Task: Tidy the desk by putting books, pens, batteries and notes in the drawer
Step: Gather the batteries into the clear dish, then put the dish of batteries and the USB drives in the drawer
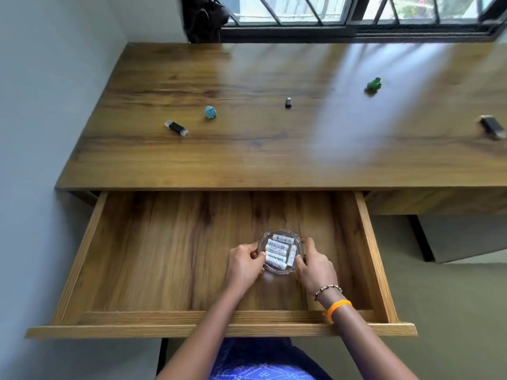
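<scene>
You're setting the glass dish (280, 252) of batteries (276, 255) down near the drawer's (175, 316) front edge, left hand (242, 266) and right hand (315, 268) closed on its rim; it seems landed. Release next, then collect the crumpled notes (210, 112).

Single head-worn view, wide-angle. Looks forward and steeply down over open drawer (175, 242) and desk (247, 149), toward window (343, 12)

dish (280, 235) in drawer (170, 253) | batteries (277, 255) in dish | drawer before desk (247, 149)
</scene>
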